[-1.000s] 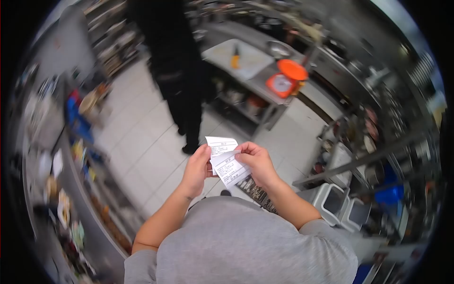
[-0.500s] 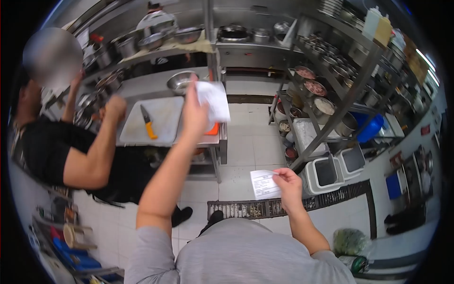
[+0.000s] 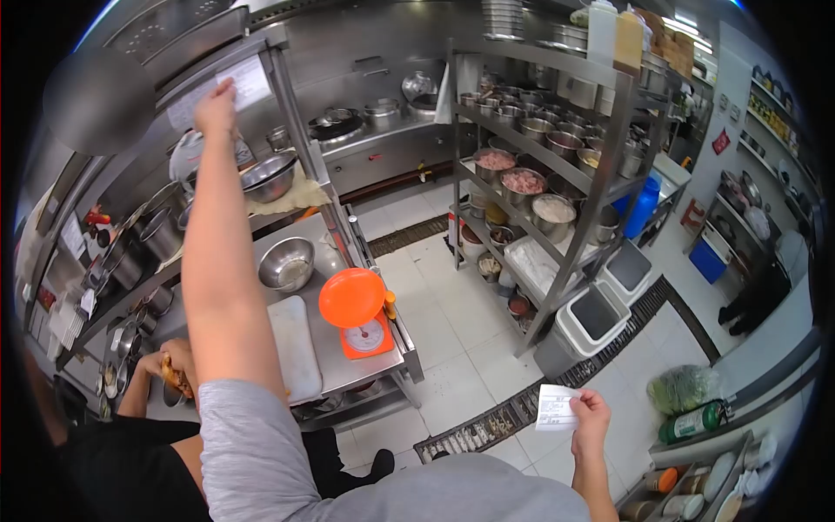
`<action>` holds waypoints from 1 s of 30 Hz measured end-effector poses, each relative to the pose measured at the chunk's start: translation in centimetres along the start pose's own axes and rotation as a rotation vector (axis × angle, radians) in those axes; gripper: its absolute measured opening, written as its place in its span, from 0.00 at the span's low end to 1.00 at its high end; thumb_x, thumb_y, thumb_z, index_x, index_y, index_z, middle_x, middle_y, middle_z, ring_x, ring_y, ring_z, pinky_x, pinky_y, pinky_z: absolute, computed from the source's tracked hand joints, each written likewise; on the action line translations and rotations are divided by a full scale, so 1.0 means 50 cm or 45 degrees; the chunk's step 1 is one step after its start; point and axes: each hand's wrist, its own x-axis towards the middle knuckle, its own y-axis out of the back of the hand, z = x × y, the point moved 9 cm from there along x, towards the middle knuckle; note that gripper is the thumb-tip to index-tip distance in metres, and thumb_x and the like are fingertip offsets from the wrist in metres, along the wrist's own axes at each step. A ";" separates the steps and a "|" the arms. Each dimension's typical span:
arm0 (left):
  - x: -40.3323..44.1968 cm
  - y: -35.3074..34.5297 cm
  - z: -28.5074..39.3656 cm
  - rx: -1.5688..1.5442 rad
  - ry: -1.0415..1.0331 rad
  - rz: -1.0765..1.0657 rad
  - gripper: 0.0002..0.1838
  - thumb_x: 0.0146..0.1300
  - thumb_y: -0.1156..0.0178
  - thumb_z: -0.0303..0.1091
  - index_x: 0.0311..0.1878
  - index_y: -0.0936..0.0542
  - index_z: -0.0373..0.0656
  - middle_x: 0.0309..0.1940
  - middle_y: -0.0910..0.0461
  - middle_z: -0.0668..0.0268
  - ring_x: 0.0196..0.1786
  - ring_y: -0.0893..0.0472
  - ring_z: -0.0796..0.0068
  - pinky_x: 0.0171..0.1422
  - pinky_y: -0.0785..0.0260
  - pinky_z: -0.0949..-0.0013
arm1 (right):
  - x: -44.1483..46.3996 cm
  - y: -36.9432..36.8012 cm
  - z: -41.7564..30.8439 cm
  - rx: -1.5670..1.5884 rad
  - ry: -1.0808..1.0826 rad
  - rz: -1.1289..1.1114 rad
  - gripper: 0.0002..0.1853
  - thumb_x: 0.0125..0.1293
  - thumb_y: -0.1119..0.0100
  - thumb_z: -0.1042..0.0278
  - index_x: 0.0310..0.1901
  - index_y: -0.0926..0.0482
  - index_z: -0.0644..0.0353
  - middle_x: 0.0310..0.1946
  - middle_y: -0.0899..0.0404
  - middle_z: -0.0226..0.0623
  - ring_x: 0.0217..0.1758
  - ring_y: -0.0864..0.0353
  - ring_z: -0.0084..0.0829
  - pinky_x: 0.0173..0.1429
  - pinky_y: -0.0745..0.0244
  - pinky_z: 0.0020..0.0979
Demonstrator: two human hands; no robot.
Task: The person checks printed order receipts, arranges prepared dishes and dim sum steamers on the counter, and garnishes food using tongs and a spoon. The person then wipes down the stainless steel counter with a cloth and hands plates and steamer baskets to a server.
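Note:
My left hand (image 3: 216, 111) is stretched up to the metal shelf frame at upper left, with its fingers closed on a white paper slip (image 3: 250, 83). Another pale sheet (image 3: 184, 110) shows just left of that hand; whether it is separate I cannot tell. Low on the right, my right hand (image 3: 591, 419) pinches a printed receipt (image 3: 555, 407) by its edge, above the floor drain. Under my left arm lies a white cutting board (image 3: 296, 348), partly hidden. Beside it stands an orange kitchen scale (image 3: 364, 335), and behind these is a steel bowl (image 3: 287, 264).
A co-worker's hands (image 3: 165, 365) hold a brownish food item at the left. A steel rack (image 3: 600, 187) with several pans of food stands to the right, with lidded bins (image 3: 591, 317) at its foot. A floor drain (image 3: 487, 426) runs across the tiles.
My left hand has gone up and left with its slip, to the shelf frame. The view has turned, bringing the orange scale into sight. The right hand still holds its receipt.

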 end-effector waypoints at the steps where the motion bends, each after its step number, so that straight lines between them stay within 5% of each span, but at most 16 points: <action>1: 0.019 0.015 0.019 0.252 -0.115 0.044 0.12 0.56 0.38 0.34 0.44 0.16 0.49 0.39 0.17 0.67 0.41 0.21 0.77 0.48 0.32 0.74 | 0.002 -0.005 -0.002 -0.029 0.008 -0.001 0.08 0.54 0.46 0.83 0.37 0.24 0.66 0.30 0.23 0.32 0.32 0.25 0.20 0.40 0.31 0.21; 3: 0.040 0.015 0.070 0.561 -0.300 0.000 0.13 0.58 0.40 0.39 0.46 0.17 0.54 0.43 0.17 0.69 0.44 0.21 0.75 0.50 0.33 0.72 | 0.011 0.010 -0.011 -0.082 0.021 0.061 0.08 0.54 0.45 0.82 0.37 0.24 0.66 0.29 0.24 0.31 0.32 0.26 0.20 0.39 0.31 0.21; 5: 0.122 0.005 -0.003 0.305 -0.303 -0.150 0.16 0.60 0.43 0.40 0.49 0.19 0.49 0.46 0.19 0.65 0.46 0.22 0.73 0.53 0.33 0.71 | 0.010 0.001 -0.028 -0.041 0.022 0.054 0.08 0.55 0.44 0.81 0.38 0.24 0.65 0.29 0.23 0.31 0.32 0.26 0.20 0.38 0.31 0.22; 7: 0.126 0.034 -0.011 0.431 -0.374 0.075 0.18 0.60 0.42 0.40 0.51 0.21 0.43 0.46 0.20 0.61 0.48 0.22 0.70 0.55 0.34 0.70 | 0.005 0.005 -0.046 -0.050 -0.029 0.050 0.08 0.55 0.44 0.81 0.38 0.23 0.65 0.30 0.22 0.32 0.32 0.24 0.20 0.38 0.29 0.22; 10: -0.231 -0.050 0.148 -0.063 -0.510 0.202 0.18 0.62 0.42 0.35 0.52 0.26 0.32 0.48 0.23 0.58 0.50 0.25 0.69 0.57 0.36 0.68 | 0.017 0.053 -0.028 0.048 -0.032 0.057 0.06 0.57 0.43 0.81 0.37 0.23 0.65 0.32 0.20 0.34 0.33 0.22 0.20 0.39 0.27 0.22; 12: -0.619 -0.234 0.256 -0.255 -0.451 -0.348 0.16 0.64 0.44 0.34 0.51 0.27 0.33 0.49 0.26 0.59 0.51 0.28 0.73 0.60 0.39 0.71 | 0.028 0.093 -0.022 0.069 -0.046 0.099 0.05 0.58 0.42 0.81 0.37 0.23 0.66 0.32 0.20 0.34 0.33 0.22 0.20 0.39 0.26 0.22; 16: -1.381 -0.460 0.283 -0.391 0.188 -2.111 0.24 0.62 0.44 0.37 0.60 0.31 0.38 0.56 0.27 0.53 0.61 0.31 0.61 0.64 0.39 0.61 | 0.069 0.203 -0.032 -0.019 0.006 0.128 0.04 0.58 0.40 0.78 0.36 0.23 0.67 0.30 0.20 0.35 0.32 0.22 0.20 0.37 0.25 0.22; 19: -1.632 -0.553 0.393 -0.458 0.384 -2.496 0.25 0.56 0.38 0.41 0.54 0.25 0.38 0.50 0.23 0.53 0.55 0.25 0.59 0.59 0.35 0.63 | 0.131 0.303 -0.058 -0.276 0.104 0.100 0.06 0.58 0.37 0.72 0.36 0.20 0.64 0.28 0.20 0.28 0.29 0.26 0.15 0.35 0.30 0.19; 23: -1.711 -0.733 0.442 -0.547 0.542 -2.111 0.07 0.55 0.36 0.25 0.37 0.18 0.35 0.29 0.17 0.64 0.34 0.20 0.78 0.42 0.28 0.73 | 0.256 0.436 -0.102 -0.342 -0.003 -0.047 0.08 0.60 0.39 0.71 0.39 0.20 0.64 0.29 0.20 0.30 0.28 0.27 0.16 0.35 0.29 0.19; 30: -1.869 -0.949 0.419 -0.698 1.242 -1.911 0.06 0.61 0.41 0.24 0.39 0.22 0.32 0.31 0.18 0.60 0.33 0.20 0.78 0.39 0.27 0.76 | 0.515 0.595 -0.187 -0.433 0.099 -0.211 0.08 0.62 0.41 0.72 0.41 0.20 0.65 0.31 0.20 0.32 0.32 0.24 0.17 0.37 0.28 0.20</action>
